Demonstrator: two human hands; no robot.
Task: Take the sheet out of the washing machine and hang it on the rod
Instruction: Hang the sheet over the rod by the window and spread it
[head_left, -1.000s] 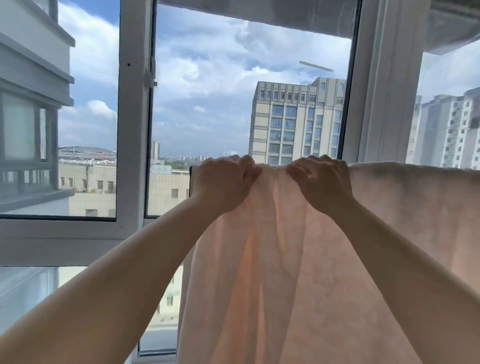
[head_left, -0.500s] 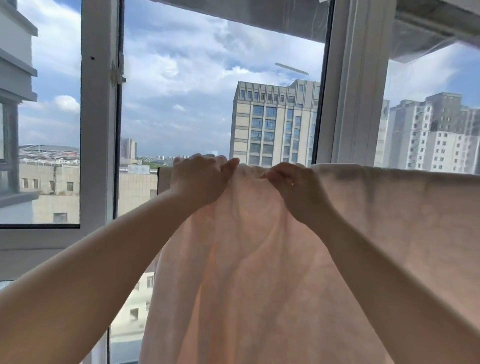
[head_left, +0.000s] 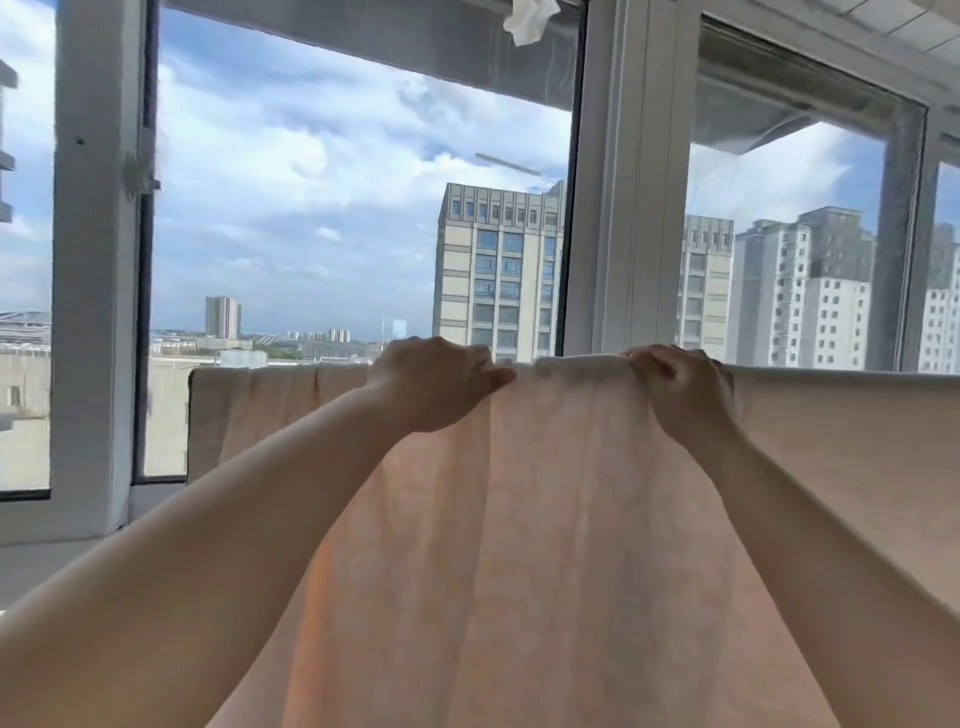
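Observation:
A pale peach sheet (head_left: 545, 545) hangs draped over a horizontal rod at chest height, spreading from the left window frame to the right edge of view. The rod itself is hidden under the cloth. My left hand (head_left: 436, 384) grips the sheet's top fold with fingers curled over it and thumb pointing right. A short way to the right, my right hand (head_left: 680, 389) grips the same top fold, fingers curled over the far side. The stretch of cloth between both hands lies flat along the top. No washing machine is in view.
Behind the sheet stands a large window with white frames (head_left: 618, 208), showing sky and tall buildings. A white scrap of cloth (head_left: 527, 18) hangs at the top edge. A window sill (head_left: 62, 525) runs along the lower left.
My hands, close together a second ago, have slid apart along the top fold. The bunched cloth between them has spread out flat, and more sheet now shows at the left.

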